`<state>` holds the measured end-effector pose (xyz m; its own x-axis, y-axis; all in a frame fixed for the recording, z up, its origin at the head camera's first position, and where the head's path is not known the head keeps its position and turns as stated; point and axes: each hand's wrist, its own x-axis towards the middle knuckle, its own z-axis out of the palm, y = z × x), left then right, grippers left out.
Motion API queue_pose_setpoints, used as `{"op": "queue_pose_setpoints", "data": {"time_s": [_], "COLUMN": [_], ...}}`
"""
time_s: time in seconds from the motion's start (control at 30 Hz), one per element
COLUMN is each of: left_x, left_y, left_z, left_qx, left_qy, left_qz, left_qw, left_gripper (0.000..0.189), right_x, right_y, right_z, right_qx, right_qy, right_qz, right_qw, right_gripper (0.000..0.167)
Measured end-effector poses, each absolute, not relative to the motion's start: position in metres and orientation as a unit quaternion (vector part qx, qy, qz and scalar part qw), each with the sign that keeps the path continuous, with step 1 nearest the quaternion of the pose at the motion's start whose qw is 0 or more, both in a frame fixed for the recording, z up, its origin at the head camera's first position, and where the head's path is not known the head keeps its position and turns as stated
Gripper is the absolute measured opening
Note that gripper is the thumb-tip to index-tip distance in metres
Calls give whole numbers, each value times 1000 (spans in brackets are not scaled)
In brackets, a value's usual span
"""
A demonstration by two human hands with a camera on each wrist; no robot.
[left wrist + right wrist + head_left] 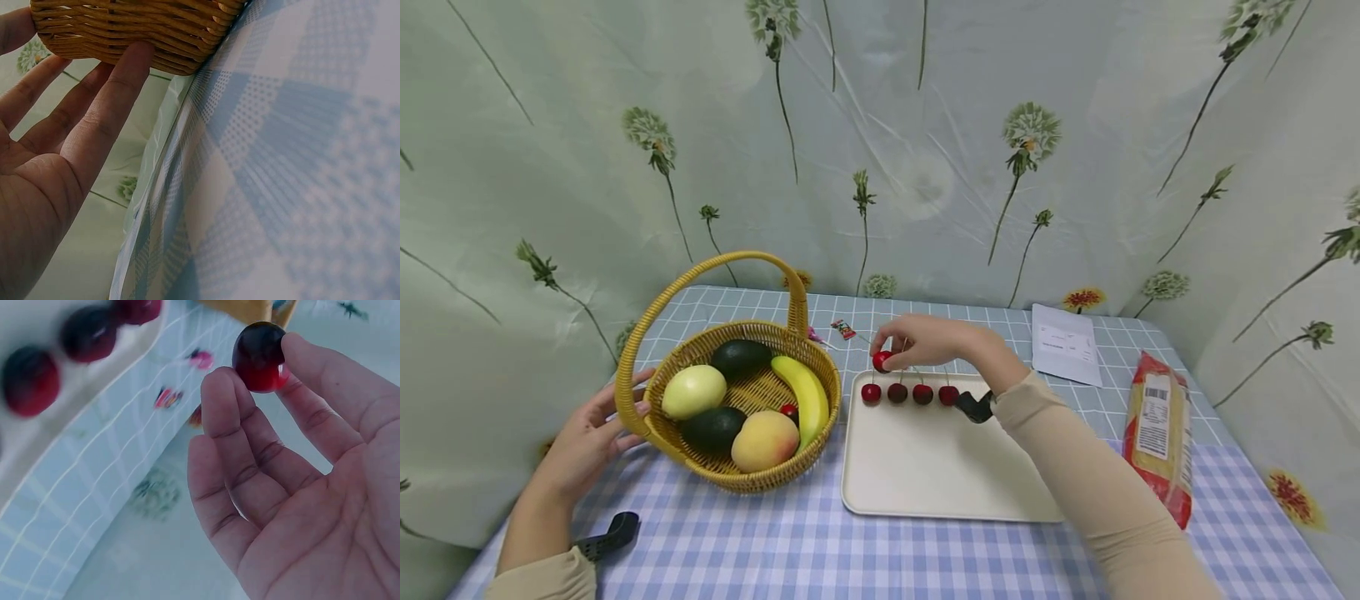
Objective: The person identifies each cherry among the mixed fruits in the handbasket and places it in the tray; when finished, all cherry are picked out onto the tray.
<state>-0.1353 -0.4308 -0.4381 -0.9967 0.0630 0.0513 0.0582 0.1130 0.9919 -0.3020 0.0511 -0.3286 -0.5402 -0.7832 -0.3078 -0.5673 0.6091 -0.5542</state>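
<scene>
Between thumb and fingertips, my right hand (928, 340) pinches a dark red cherry (882, 361) above the far left edge of a cream tray (940, 467). Several more cherries (897, 392) stand in a row along that tray's far side, stems up. My left hand (587, 437) has its fingers extended against the side of a wicker basket (752, 482); the left wrist view shows a fingertip touching the weave (134, 25). Inside the basket lie a banana (807, 396), a peach (766, 442), a pale yellow-green fruit (694, 392), two dark green fruits (741, 357) and a red cherry (789, 411).
A red-and-yellow packet (1159, 433) lies right of the tray. Behind the tray are a pale labelled pouch (1066, 343) and a small red wrapped candy (844, 329). The basket's tall handle (640, 333) arches up. A floral curtain (925, 150) hangs behind the table.
</scene>
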Motion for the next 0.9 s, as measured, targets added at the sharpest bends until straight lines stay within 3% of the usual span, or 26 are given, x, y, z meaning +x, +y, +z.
{"op": "queue_pose_setpoints", "data": {"time_s": [0.47, 0.9], "left_x": [-135, -134], "left_y": [-428, -429], "left_z": [-438, -438], "left_qx": [47, 40], "left_qy": [745, 744], "left_qz": [665, 667], "left_qw": [-2, -3], "left_gripper": [55, 56], "right_x": [-293, -284], "right_y": [143, 183], "right_z": [-357, -387], "right_qx": [-309, -265], "right_qy": [881, 881], "right_qz": [-272, -312], "right_qw": [230, 238], "right_gripper": [31, 33]}}
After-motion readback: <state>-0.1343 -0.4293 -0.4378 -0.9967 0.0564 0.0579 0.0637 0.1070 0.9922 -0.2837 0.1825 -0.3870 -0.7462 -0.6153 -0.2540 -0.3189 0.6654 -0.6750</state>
